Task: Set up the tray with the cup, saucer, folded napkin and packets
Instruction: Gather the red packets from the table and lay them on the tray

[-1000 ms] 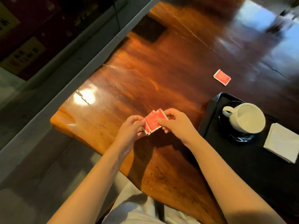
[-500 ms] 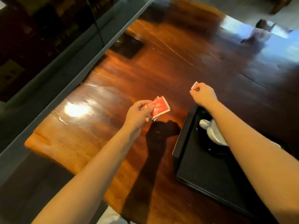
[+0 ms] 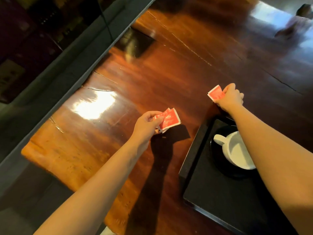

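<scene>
Above the table [image 3: 152, 78], left hand [image 3: 146, 123] pinching two packets [image 3: 167, 120], outstretched right hand [image 3: 231, 97] gripping one packet [image 3: 216, 94]

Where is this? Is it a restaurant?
Maybe a cafe or tea house, though I can't be sure. A white ceramic cup sits on a black serving tray on a glossy dark wooden table, and both hands hold small red packets.

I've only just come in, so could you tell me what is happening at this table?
A person is gathering red packets. The left hand holds a small stack of packets above the wooden table; the right hand holds a single packet. On the black tray, the white cup sits on its saucer.
</scene>
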